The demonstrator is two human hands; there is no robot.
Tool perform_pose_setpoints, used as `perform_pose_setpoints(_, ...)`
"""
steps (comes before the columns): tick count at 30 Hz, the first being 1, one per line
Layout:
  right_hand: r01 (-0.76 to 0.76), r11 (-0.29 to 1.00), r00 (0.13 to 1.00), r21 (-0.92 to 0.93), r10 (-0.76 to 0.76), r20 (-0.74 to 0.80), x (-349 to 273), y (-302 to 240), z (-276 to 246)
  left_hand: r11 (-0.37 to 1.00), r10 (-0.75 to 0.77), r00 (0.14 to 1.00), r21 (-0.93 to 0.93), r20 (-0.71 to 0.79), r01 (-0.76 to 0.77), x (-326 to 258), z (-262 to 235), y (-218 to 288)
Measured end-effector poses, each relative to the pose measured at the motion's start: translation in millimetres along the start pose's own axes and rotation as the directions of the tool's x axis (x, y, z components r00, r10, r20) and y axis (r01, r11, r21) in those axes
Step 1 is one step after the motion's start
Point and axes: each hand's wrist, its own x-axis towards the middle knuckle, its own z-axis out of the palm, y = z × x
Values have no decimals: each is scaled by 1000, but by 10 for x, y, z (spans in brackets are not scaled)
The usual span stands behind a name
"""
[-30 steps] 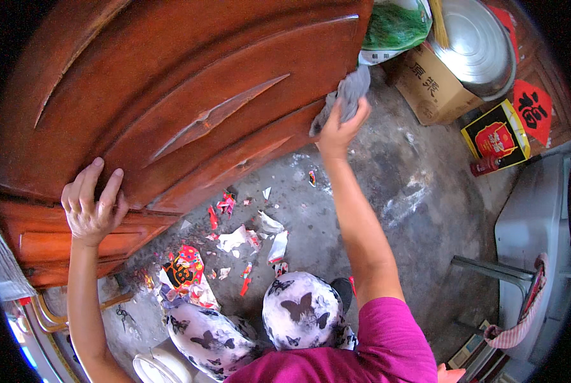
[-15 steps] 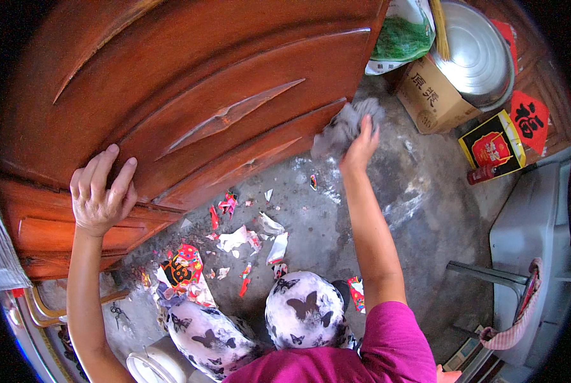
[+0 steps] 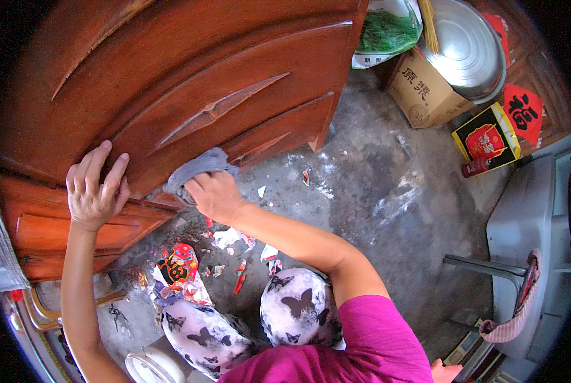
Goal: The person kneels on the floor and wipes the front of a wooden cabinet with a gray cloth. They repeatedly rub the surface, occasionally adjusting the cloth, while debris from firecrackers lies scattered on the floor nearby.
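The crumpled grey cleaning cloth (image 3: 199, 167) has travelled a long way in the last second: from the far lower corner of the reddish-brown carved wooden door (image 3: 189, 96), up at about one o'clock, down and across to the door's bottom rail, now close to the middle of the view. That sweep suggests the wiping has covered the lower rail from its far end toward the near end.

The cloth is bunched and folded, pressed flat against the wood just under the raised leaf-shaped carving. The right hand (image 3: 214, 195) covers its lower edge, fingers curled around and gripping it. At nine o'clock from the cloth, the left hand (image 3: 95, 188) lies flat on the door, fingers spread and holding nothing, barely moved from where it was.

Below, at six o'clock, torn red and white paper scraps (image 3: 228, 246) litter the grey concrete floor (image 3: 375, 210). At two o'clock stands a brown cardboard box (image 3: 422, 89).
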Motion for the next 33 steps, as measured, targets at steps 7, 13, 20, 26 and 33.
perform_pose_setpoints(7,296,922,954,-249,-298,30,-72,1240,-729,999,37,999,19,32,-38,-113,14,-61)
perform_pose_setpoints(13,-614,700,781,-365,471,-410,-828,2781,-1993,1000,20,1000,15,5,-20,-32,58,-10)
perform_pose_setpoints(20,-428,880,648,206,458,-609,-136,2215,-2155,998,31,999,48,-7,-30,-18,-32,13)
perform_pose_setpoints(26,-480,850,566,217,489,-664,-453,2070,-710,998,30,1000,47,7,-30,-21,-110,-27)
perform_pose_setpoints(33,-720,641,555,266,762,-333,-1145,1953,-664,999,29,1000,36,10,-30,-32,-30,-21)
